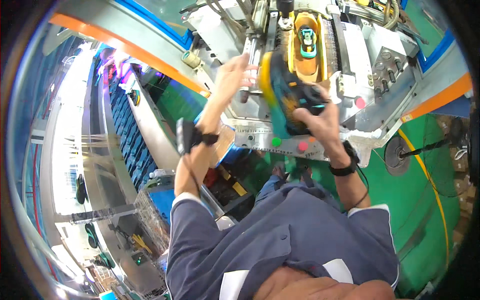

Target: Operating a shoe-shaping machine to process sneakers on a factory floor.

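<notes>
My right hand (322, 122) is closed around a shoe (284, 102) with a dark upper, teal patches and a yellow edge along its sole. The shoe is tilted and smeared by motion in front of the machine (260, 134). To its left, my left hand (232, 77) is raised with fingers stretched toward the shoe, apart from it and holding nothing. Just beyond the shoe lies a yellow, shoe-shaped trough (306, 67) in the machine. A teal and black piece (307, 42) sits inside this trough.
Control knobs (387, 70) line the machine's right side, and push buttons (276, 142) its front edge. Orange frame bars (135, 52) flank it. On the left runs a long conveyor (120, 100), with several dark shoe parts farther down. A round pedal base (397, 155) stands at right.
</notes>
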`<state>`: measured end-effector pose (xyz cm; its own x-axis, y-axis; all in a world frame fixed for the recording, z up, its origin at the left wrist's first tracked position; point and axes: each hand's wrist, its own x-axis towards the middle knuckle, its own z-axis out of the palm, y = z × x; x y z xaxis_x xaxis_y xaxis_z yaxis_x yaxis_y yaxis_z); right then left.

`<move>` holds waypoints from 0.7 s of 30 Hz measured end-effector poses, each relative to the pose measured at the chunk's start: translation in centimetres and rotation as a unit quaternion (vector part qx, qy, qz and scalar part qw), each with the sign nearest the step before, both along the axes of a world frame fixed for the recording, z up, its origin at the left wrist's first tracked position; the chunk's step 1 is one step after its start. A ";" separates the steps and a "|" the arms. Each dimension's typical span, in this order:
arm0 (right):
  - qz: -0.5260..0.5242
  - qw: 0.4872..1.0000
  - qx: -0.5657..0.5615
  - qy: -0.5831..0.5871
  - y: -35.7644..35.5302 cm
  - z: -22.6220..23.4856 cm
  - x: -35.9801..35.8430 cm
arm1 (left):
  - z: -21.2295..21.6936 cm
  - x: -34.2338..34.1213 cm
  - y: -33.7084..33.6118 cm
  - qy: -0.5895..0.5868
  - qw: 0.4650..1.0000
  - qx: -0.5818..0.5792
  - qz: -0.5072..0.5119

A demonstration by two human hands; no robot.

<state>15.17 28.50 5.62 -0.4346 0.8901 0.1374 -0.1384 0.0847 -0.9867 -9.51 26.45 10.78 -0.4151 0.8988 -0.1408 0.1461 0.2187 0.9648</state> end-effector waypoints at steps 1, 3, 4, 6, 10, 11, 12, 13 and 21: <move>-0.035 0.999 -0.013 -0.030 1.8 -0.3 1.6 | -3.1 -0.3 3.1 -0.093 0.993 0.051 -0.048; -0.096 0.994 0.006 -0.059 4.2 -0.7 4.2 | -8.1 0.1 10.1 0.010 0.999 0.015 -0.035; -0.147 0.989 0.014 -0.034 5.2 -1.5 5.2 | -11.6 -0.5 14.3 0.046 0.998 0.029 -0.007; -0.231 0.972 -0.016 -0.029 6.4 -2.0 7.2 | -13.9 0.8 19.6 0.143 0.989 0.042 -0.001; -0.321 0.942 0.004 -0.100 7.8 -0.8 9.3 | -18.1 2.3 27.5 0.227 0.969 0.054 0.075; -0.350 0.930 -0.002 -0.109 8.0 -0.7 9.2 | -18.6 2.2 29.2 0.210 0.977 0.020 0.026; -0.364 0.924 -0.005 -0.118 8.6 -1.0 9.3 | -19.3 2.2 30.1 0.230 0.972 -0.035 0.015; -0.368 0.918 0.013 -0.150 9.5 -1.0 9.0 | -19.8 1.9 31.0 0.250 0.964 -0.091 0.009; -0.290 0.870 0.066 -0.394 25.3 0.5 2.1 | -17.0 -0.6 21.0 -0.326 0.944 0.028 0.037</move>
<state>17.30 53.80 6.16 0.0768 0.9900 0.1186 0.6800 0.0350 -0.7324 -10.10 47.50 -6.19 -0.3187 0.8841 -0.3417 -0.4964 0.1515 0.8548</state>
